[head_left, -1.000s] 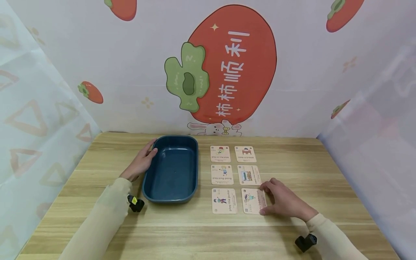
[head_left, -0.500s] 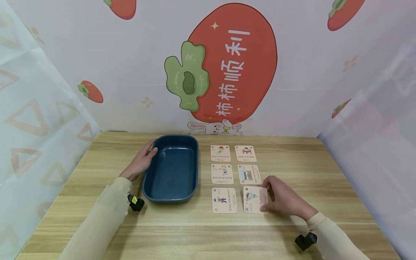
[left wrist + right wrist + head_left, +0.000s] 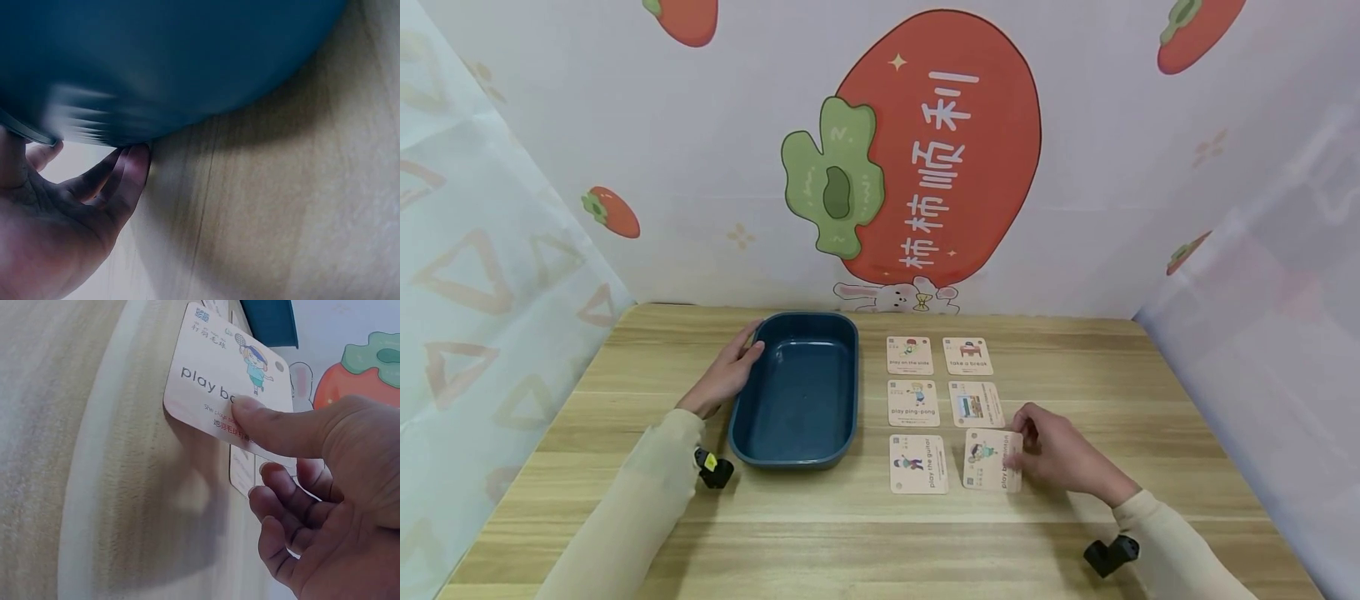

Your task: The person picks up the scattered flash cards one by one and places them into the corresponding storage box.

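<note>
My right hand (image 3: 1060, 450) pinches a flashcard (image 3: 988, 458) by its right edge, thumb on top across the words. In the right wrist view the card (image 3: 212, 369) is tilted up off the table, showing "play ba…" and a girl with a racket. My left hand (image 3: 727, 375) grips the left side of a dark blue plastic basin (image 3: 793, 463). Its thumb hooks over the rim, and its fingertips (image 3: 134, 165) press the outer wall low down. Left of the lifted card lies the "play the guitar" flashcard (image 3: 918, 464).
Several more flashcards lie flat in two columns: "play ping-pong" (image 3: 913, 403), "play on the slide" (image 3: 910, 356), "take a break" (image 3: 967, 357) and a classroom-picture card (image 3: 976, 404). The wooden table (image 3: 865, 550) ends at a patterned backdrop (image 3: 715, 150).
My right hand has picked the badminton card's right edge up from the table and shifted it slightly right, thumb now over its face. The left hand and basin stay put.
</note>
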A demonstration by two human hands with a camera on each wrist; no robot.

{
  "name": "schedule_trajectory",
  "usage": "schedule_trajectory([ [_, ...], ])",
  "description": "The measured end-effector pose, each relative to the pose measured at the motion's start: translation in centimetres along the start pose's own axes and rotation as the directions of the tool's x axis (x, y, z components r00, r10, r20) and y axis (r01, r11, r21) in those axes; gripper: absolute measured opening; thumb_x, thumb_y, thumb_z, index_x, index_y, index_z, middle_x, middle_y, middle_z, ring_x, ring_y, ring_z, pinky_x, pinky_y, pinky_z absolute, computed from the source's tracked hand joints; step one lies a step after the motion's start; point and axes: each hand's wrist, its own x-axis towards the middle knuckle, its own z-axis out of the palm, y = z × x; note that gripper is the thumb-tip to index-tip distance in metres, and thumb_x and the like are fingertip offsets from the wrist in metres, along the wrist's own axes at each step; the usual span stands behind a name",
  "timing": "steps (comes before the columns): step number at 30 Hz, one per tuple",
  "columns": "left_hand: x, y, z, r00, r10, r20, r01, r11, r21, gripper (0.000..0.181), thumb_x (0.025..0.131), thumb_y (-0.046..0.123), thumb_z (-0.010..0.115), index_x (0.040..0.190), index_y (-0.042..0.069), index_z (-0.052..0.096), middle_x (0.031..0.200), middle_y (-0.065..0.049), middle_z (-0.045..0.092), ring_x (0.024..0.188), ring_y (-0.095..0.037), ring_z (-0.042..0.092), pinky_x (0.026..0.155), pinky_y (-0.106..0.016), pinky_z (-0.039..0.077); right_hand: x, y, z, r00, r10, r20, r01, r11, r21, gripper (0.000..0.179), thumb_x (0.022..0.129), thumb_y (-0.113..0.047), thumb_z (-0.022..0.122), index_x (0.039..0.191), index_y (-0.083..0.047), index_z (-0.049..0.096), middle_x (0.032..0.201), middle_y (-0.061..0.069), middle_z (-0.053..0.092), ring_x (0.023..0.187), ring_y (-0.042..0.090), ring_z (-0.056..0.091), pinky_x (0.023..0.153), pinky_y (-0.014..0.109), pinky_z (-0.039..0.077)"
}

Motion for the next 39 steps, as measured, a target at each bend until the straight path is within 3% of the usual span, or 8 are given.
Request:
schedule_trajectory([
  [10,-0.2,0.0,0.0,1.0,-0.002,0.003,0.002,1.0,-0.008,0.06,0.113,0.037,0.031,0.165,0.015,0.01,0.152,-0.035,0.036,0.135,-0.051,0.043,0.109,-0.065,0.036,0.0,-0.2,-0.7,1.0,0.006,-0.019,-0.005,1.0,0.014,0.028,0.085,-0.005,0.082,0.089,-0.009,0.054,0.077,-0.003,0.052,0.07,0.01,0.048,0.059,0.024,0.043],
  [20,-0.1,0.0,0.1,1.0,-0.002,-0.001,0.002,1.0,-0.015,0.06,0.113,0.036,0.031,0.165,0.016,0.01,0.153,-0.035,0.035,0.135,-0.051,0.043,0.108,-0.065,0.036,0.0,-0.1,-1.2,0.998,-0.053,-0.042,0.052,0.998,-0.034,0.028,0.083,-0.009,0.084,0.083,-0.015,0.057,0.074,-0.008,0.053,0.068,0.007,0.048,0.059,0.024,0.042],
  [39,-0.2,0.1,0.1,1.0,-0.015,0.002,0.015,1.0,-0.011,0.061,0.112,0.039,0.031,0.165,0.017,0.009,0.159,-0.031,0.028,0.139,-0.051,0.038,0.108,-0.066,0.036,0.0,-0.3,-2.4,0.993,-0.095,0.074,0.096,0.995,-0.016,0.022,0.091,-0.015,0.078,0.079,-0.016,0.059,0.073,-0.01,0.054,0.068,0.005,0.049,0.057,0.024,0.042],
])
